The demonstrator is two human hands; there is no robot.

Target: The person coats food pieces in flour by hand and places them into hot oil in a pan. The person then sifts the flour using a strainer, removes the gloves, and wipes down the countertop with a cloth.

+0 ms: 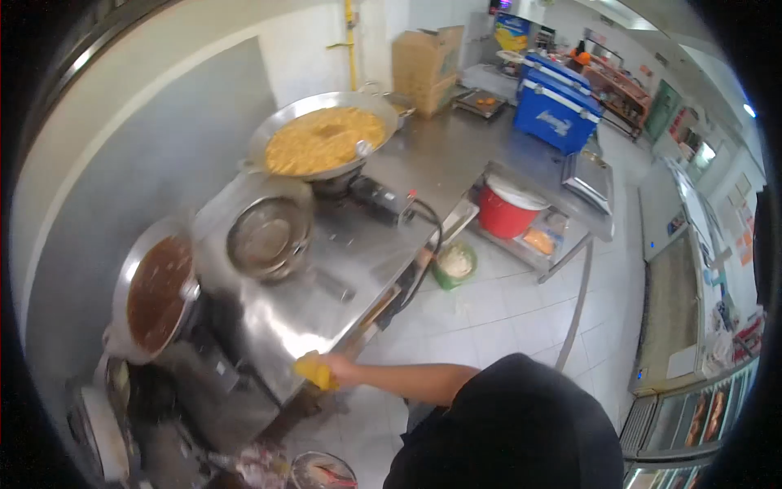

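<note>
My right hand (345, 371) is closed on a yellow cloth (315, 370) at the near edge of the steel table (371, 281). The dark sleeve (521, 432) of that arm fills the lower middle. My left hand is not in view. Beyond the cloth, a metal strainer bowl (267, 236) rests in a wide pan (218, 208). Farther back stands a large pan (259, 148) of yellow food (326, 140). To the left is a pan (120, 326) of brown liquid (159, 293).
A black burner fitting (379, 198) with a hose (440, 232) sits by the back pan. A red pot (507, 213) stands on a lower shelf, and a green container (454, 265) on the floor. Blue coolers (555, 112), a scale (588, 179) and a cardboard box (425, 69) stand farther back.
</note>
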